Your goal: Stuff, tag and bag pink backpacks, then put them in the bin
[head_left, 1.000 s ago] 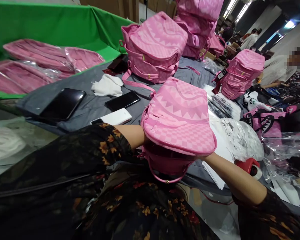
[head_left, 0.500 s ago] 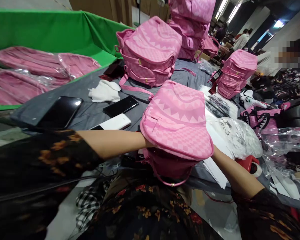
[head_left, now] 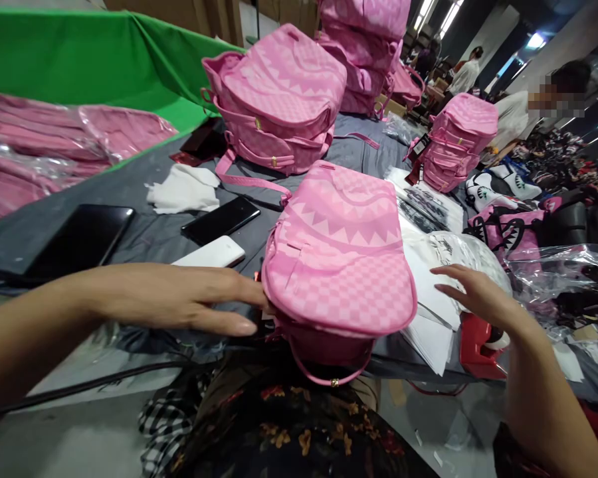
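Observation:
A pink checkered backpack (head_left: 343, 245) with a jagged tooth pattern stands in front of me at the table's near edge, its top flap down and its handle loop hanging toward me. My left hand (head_left: 194, 299) is just at its left side, fingers stretched out, the fingertips near or partly behind the bag's edge. Off to the right, my right hand (head_left: 468, 289) hovers apart from the bag over white paper sheets (head_left: 428, 338), fingers spread and holding nothing. Below that hand sits a red tape dispenser (head_left: 478, 348).
A larger pink backpack (head_left: 284, 99) and a smaller one (head_left: 458, 143) stand farther back. Left lie a black tablet (head_left: 82, 239), a black phone (head_left: 222, 219), a white phone-like device (head_left: 212, 252) and white cloth (head_left: 184, 189). Wrapped pink bags (head_left: 124, 133) fill a green-lined bin. A person (head_left: 513, 119) is at right.
Both my hands have come out from the sides of the backpack, left hand to the left and right hand to the right. The bag stays in place while the view shifts slightly.

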Motion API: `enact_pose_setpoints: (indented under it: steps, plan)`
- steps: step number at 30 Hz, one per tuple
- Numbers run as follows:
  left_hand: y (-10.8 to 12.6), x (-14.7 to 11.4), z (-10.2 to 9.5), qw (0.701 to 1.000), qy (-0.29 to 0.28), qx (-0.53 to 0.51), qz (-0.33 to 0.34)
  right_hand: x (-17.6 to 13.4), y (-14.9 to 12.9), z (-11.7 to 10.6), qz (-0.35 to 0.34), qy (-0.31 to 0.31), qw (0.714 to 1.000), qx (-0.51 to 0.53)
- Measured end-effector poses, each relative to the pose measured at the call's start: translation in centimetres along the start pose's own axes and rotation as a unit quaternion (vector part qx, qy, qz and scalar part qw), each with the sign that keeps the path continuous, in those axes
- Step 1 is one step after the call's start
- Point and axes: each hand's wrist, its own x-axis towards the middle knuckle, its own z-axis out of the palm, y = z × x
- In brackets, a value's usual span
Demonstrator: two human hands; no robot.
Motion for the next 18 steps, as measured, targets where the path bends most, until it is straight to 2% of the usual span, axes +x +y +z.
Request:
enact_pose_setpoints:
  steps: [1,2,3,5,7,9,11,14,18]
  plan:
    - [0.2,-0.4,-1.1,0.996,-0.066,0.051,0.005,0.2,-0.6,-0.1,0.013,0.027,1.000,-0.001]
    - [0.0,-0.3,-1.8,0.992,-0.089,0.087,0.031,0.9,-1.6,0.3,0.011,0.040,0.999,0.013]
    - [-0.3,0.2,-2.0,0.990,-0.064,0.102,0.072,2.1,-3.2,0.9,-0.006,0.044,0.998,0.041]
    - [-1.6,2.3,-1.1,0.985,0.062,0.070,0.146,5.3,-7.5,2.9,-0.070,0.029,0.992,0.102]
    - [-3.1,5.1,0.8,0.979,0.135,0.010,0.151,9.1,-12.4,5.3,-0.132,0.003,0.986,0.102]
    - [-4.2,7.6,2.6,0.976,0.132,-0.066,0.158,12.7,-16.8,7.5,-0.152,-0.029,0.987,0.027]
    - [-4.9,9.2,4.1,0.965,0.161,-0.078,0.190,15.7,-19.9,9.2,-0.137,-0.051,0.987,-0.068]
    - [-5.6,9.7,5.4,0.953,0.183,-0.112,0.215,18.6,-21.4,10.7,-0.124,-0.053,0.980,-0.148]
    - [-6.0,9.6,6.3,0.937,0.109,-0.257,0.208,19.5,-20.5,10.9,-0.142,-0.059,0.974,-0.166]
